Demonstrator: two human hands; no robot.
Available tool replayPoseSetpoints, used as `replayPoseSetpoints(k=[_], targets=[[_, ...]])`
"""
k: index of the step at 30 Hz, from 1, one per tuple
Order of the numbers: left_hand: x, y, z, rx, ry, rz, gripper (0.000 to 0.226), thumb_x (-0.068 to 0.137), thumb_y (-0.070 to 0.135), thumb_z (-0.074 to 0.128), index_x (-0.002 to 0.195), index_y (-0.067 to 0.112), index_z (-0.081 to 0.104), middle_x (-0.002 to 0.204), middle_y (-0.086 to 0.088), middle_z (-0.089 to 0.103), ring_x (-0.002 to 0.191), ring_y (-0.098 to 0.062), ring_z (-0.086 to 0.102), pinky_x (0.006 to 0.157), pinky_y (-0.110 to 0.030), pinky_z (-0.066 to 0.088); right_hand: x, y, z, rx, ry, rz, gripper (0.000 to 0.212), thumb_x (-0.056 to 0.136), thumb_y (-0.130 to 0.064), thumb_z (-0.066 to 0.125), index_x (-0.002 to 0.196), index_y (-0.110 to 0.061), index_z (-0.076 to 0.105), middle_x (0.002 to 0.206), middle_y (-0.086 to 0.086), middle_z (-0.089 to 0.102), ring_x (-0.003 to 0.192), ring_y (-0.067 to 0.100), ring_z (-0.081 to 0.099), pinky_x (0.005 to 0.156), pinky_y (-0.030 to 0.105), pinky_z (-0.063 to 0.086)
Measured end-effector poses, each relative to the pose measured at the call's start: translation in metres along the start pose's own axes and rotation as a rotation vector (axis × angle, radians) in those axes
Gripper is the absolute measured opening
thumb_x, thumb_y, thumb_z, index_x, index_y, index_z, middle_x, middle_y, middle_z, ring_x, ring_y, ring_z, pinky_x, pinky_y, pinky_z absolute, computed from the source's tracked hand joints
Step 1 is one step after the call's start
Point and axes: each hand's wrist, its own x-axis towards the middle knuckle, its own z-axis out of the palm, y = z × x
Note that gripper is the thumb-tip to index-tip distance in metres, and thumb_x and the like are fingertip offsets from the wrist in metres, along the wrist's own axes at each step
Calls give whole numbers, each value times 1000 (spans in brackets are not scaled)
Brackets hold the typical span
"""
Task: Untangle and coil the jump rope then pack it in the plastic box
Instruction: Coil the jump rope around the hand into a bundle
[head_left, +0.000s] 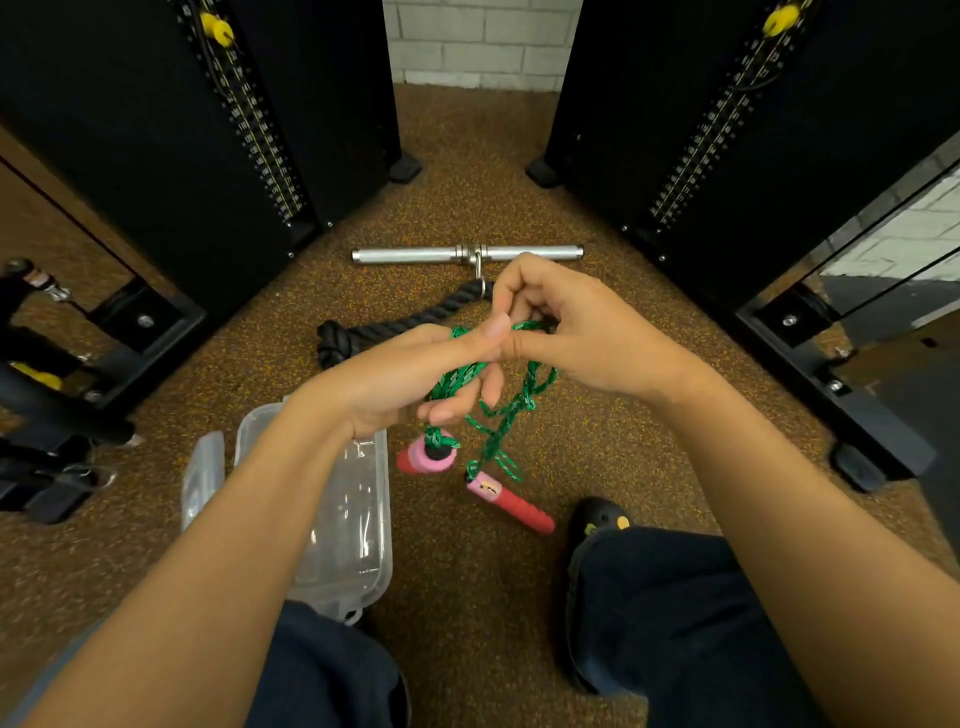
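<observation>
Left of the plastic box (363, 545), its lid (203, 478) lies on the floor, and the box stands open. Above the box's far right corner, the left hand (405, 374) holds strands of the green jump rope (519, 410) looped over its curled fingers. One pink-and-red handle (428, 457) is just right of the box; the second handle (511, 504) lies further right on the floor. Further right again, beyond the box, the right hand (566, 322) pinches a strand at the top of the tangle. To untangle well, I judge the left hand should hold its loops slack while the right frees one strand at a time, working towards a handle rather than pulling knots tight.
</observation>
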Motion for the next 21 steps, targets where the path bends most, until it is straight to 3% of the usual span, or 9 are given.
replayPoseSetpoints(k=[2,6,9,11,15,17,19,21], targets=[[-2,-2,-2,-149,-100,32,54,76,64,50,58,15,61,31,6,37,35,-11,27,49,-22,31,1,0,0,84,10,-23,24,76,-25,72,88,-17,52,74,7,56,68,18,48,64,35,40],[-3,-6,-3,-370,-271,156,43,75,57,57,62,16,65,31,11,41,32,-4,32,44,-16,34,3,-2,4,190,19,-52,27,76,-37,70,84,-23,49,72,5,49,64,13,41,60,19,36],[-2,-4,-4,-559,-308,257,38,84,45,53,62,16,64,32,13,46,31,-1,34,44,-14,36,4,-2,8,228,-5,-5,33,80,-58,56,80,-25,50,68,-7,47,63,8,42,61,24,37],[-1,-2,-7,-731,-308,317,36,88,35,49,63,15,63,34,11,50,31,-4,31,43,-15,35,4,2,8,199,-27,39,27,90,-48,47,78,-24,51,69,-6,50,67,10,47,67,29,39],[-3,0,-19,-879,-247,425,33,90,29,45,67,13,63,38,9,52,34,-2,43,46,-15,38,3,15,6,82,-116,148,24,91,-34,52,91,-10,59,90,3,61,83,16,55,83,25,43],[-5,2,-20,-857,-185,449,30,89,29,47,70,14,65,38,9,51,35,0,44,45,-14,38,3,21,9,-20,-200,225,34,90,-37,53,104,-6,57,112,13,61,104,26,58,99,41,43],[-5,2,-19,-847,-34,448,32,88,29,43,71,16,67,37,10,48,34,0,42,44,-13,36,3,24,12,-62,-271,278,28,93,-35,50,103,-10,55,113,13,63,111,28,57,103,49,40],[-4,2,-19,-884,152,456,32,89,28,40,78,17,68,44,11,54,35,0,41,45,-11,36,3,24,12,-48,-308,288,13,96,-26,47,102,-17,55,103,-1,68,108,20,60,104,45,40]])
